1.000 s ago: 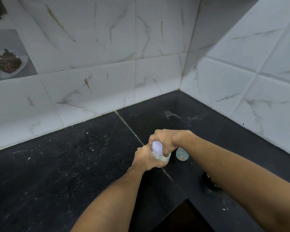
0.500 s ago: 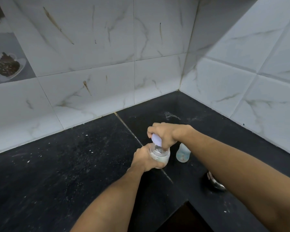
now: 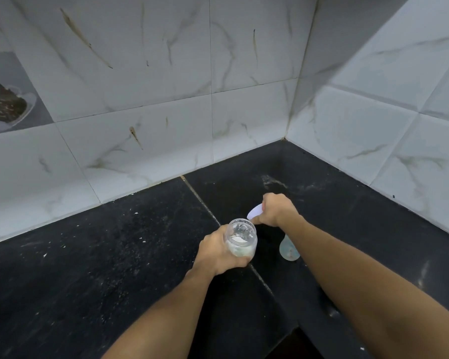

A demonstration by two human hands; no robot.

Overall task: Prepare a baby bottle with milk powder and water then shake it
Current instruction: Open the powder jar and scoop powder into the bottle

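My left hand [image 3: 215,251] grips a small clear jar [image 3: 241,238] that stands on the black counter [image 3: 114,255]. The jar's mouth is uncovered and white milk powder shows inside. My right hand [image 3: 278,209] holds the jar's pale lilac lid [image 3: 254,211] just behind and to the right of the mouth. A pale blue baby bottle [image 3: 288,250] stands to the right of the jar, partly hidden by my right forearm.
White marble-look tiled walls meet in a corner behind the counter. A small shiny metal object [image 3: 331,309] lies under my right forearm, mostly hidden. The counter's front edge steps inward at the bottom middle [image 3: 283,340]. White specks dot the counter.
The lid sat on the jar under my right hand a second ago. It has come off and moved up and to the right, leaving the jar's mouth uncovered.
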